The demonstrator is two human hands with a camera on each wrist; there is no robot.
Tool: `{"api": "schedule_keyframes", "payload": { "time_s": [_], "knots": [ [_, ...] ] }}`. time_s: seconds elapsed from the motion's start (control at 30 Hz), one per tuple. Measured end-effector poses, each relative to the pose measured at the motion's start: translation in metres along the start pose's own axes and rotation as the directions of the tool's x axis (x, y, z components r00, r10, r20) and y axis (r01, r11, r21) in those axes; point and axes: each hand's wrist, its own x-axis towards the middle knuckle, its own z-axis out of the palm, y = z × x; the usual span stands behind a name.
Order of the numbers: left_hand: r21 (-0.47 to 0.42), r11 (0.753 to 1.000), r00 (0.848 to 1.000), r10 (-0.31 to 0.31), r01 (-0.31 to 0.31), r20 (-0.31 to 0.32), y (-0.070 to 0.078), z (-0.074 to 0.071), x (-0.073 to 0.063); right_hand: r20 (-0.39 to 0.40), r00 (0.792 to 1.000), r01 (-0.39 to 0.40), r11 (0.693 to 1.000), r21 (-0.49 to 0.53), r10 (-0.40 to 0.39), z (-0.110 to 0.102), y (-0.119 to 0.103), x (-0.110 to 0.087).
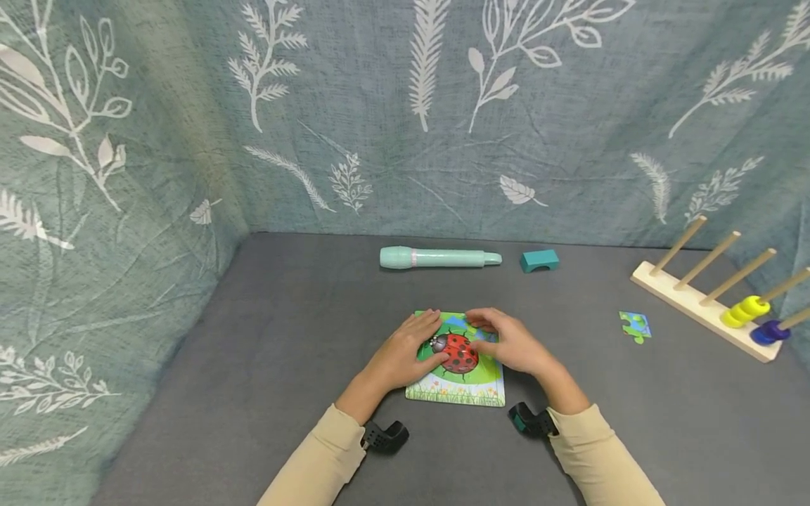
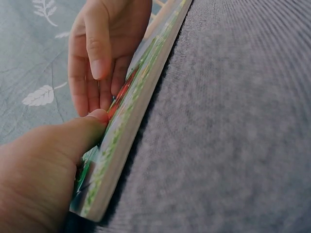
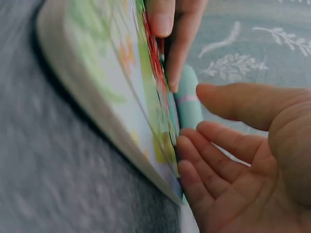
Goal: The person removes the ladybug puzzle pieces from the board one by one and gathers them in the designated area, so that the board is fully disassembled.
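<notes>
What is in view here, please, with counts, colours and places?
Ladybird puzzle: one, multicoloured, under hands
Puzzle piece: one, multicoloured, right of puzzle
Tube: one, mint, beyond puzzle
Arch block: one, teal, right of tube
Peg stand: one, tan, far right
Rings: several, yellow and dark blue, on stand
Table: one, grey, beneath
Leafy backdrop: one, blue-green, behind table
Wrist cameras: two, black, wrists
Sleeves: two, beige, forearms
Left hand: one, on puzzle
Right hand: one, puzzle's right side
</notes>
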Motion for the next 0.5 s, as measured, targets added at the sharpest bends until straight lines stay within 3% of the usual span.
{"api": "schedule_keyframes", "payload": {
  "time_s": [0.27,0.5],
  "knots": [
    [-0.011,1.0,1.0,-0.019,0.019,-0.006,0.001,0.001,0.001,-0.079,0.997,-0.009,0.995,-0.103,0.001,0.011,-0.003,-0.001],
    [0.002,1.0,1.0,-0.031,0.031,0.005,0.003,-0.001,0.0,-0.154,0.988,-0.051,0.992,-0.118,0.032,0.019,-0.001,0.003]
  ]
}}
